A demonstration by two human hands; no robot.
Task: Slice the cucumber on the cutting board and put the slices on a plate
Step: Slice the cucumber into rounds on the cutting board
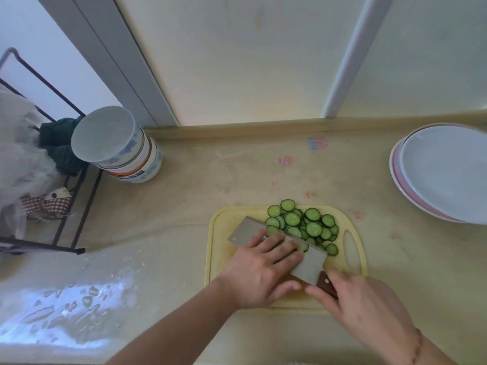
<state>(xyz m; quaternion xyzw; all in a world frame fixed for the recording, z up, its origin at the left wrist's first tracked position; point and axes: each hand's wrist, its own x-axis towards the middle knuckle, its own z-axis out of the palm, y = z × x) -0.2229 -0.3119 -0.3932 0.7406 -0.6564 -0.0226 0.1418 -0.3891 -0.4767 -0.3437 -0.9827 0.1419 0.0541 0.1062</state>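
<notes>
**Cleaver flat among the cucumber slices on the yellow board**

A yellow cutting board [222, 262] lies on the beige surface [184, 201], its handle slot toward the right. On its far half sits a loose pile of cucumber slices [307, 226], round green discs overlapping one another; one slice reaches just past the board's far edge, and one lies near the handle slot. No uncut piece of cucumber shows.

A cleaver [308, 264] lies across the board at a slant, its blade running from the far left down to the near right, with a few slices right against its far edge or partly under it. The left hand [259, 275] rests on the flat of the blade with fingers stretched out straight, pressing rather than grasping; its grip is released. The right hand [361, 309] has its grip closed around the cleaver's dark brown handle at the near right corner of the board, thumb and forefinger pinching near the rivet.

Two stacked plates [442, 175], the upper one pale blue and the lower one with a pink rim, stand well apart on the right of the surface and hold no slices. At the far left is a stack of upturned bowls [118, 146] beside a dark wire rack [66, 201] holding cloths and plastic. Water glints on the surface at the near left.
</notes>
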